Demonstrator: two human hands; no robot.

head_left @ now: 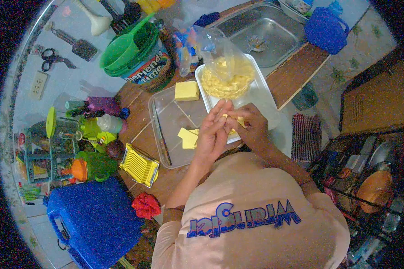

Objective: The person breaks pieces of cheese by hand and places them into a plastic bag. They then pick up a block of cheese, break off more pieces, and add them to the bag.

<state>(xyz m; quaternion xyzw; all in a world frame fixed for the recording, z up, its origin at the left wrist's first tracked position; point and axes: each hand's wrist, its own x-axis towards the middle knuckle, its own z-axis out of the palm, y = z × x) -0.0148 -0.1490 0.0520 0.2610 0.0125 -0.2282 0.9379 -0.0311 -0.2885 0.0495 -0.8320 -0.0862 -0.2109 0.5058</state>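
Note:
My left hand [214, 127] and my right hand [252, 125] meet over the near end of a white tray [265, 92]. Small pale yellow pieces [238, 122] show between the fingers of both hands. At the tray's far end lies a heap of yellow pieces [224, 80] with a clear plastic bag [217, 47] on it. Left of the tray is a clear shallow container [159, 130]. It holds a yellow block [186, 91] at the far side and flat yellow slices [188, 140] close to my left hand.
A yellow slicer [139, 165] and a red cloth [146, 205] lie left of me, beside a blue case [92, 224]. A green bucket [141, 56] stands at the back, a steel sink [269, 29] behind the tray. A dish rack [372, 197] is at right.

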